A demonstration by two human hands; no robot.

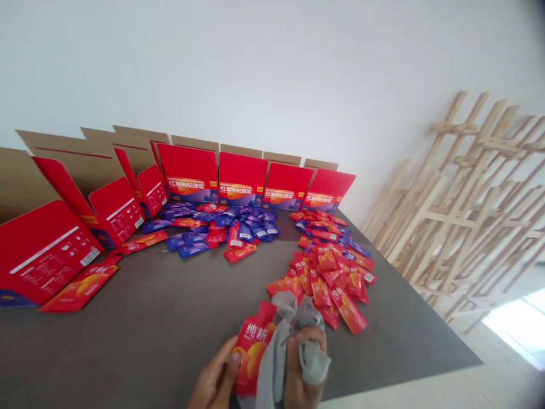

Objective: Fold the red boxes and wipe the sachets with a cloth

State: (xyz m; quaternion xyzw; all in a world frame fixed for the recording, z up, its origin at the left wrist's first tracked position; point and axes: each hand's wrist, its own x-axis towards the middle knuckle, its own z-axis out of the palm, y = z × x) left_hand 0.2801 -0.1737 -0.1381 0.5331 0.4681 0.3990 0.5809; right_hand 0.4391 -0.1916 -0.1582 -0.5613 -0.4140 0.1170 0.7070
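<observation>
My left hand (219,372) is closed on the left edge of a red and orange pouch (251,355), held upright over the near side of the table. A grey cloth (275,360) is bunched in my right hand (304,363), its fingers wrapped round it. The cloth lies against the right side of the pouch and hides part of it. Just beyond my right hand is a heap of similar red pouches (330,272). Further back lies a spread of blue-purple pouches (196,237) with some red ones among them.
Open-topped red cartons (187,170) stand in a row along the white wall, with more red cartons (117,210) down the left side. Single red pouches (85,284) lie before the left cartons. Wooden easels (451,216) lean beyond the right edge of the grey table (170,324).
</observation>
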